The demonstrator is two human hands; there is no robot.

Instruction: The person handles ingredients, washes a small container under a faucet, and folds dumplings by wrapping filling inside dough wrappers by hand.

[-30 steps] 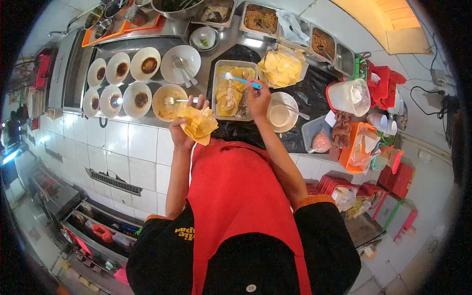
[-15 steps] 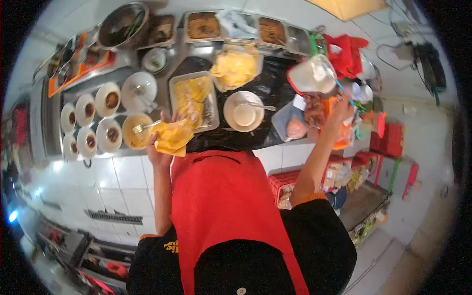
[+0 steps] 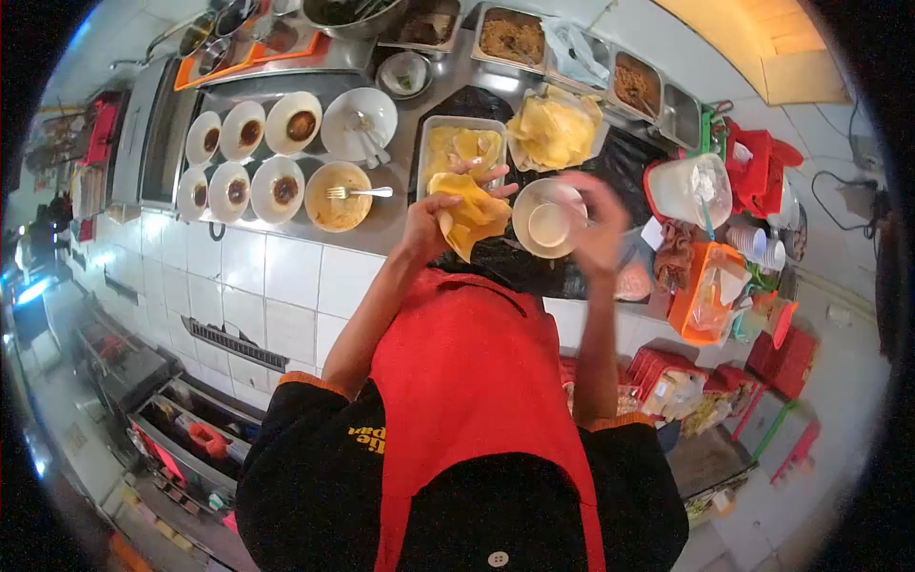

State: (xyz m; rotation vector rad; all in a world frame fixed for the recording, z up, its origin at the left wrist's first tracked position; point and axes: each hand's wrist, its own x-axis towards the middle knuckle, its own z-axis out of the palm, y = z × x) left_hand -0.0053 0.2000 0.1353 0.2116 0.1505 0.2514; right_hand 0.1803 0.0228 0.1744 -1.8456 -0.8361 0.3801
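- Your left hand is partly closed, its fingers spread, holding folded yellow dough sheets at the near side of the metal tray.
- Your right hand is blurred at the right side of the white bowl; I cannot tell how open it is or whether it grips anything.
- More yellow sheets are piled behind the bowl.
- A blue-handled utensil leans in the white tub.
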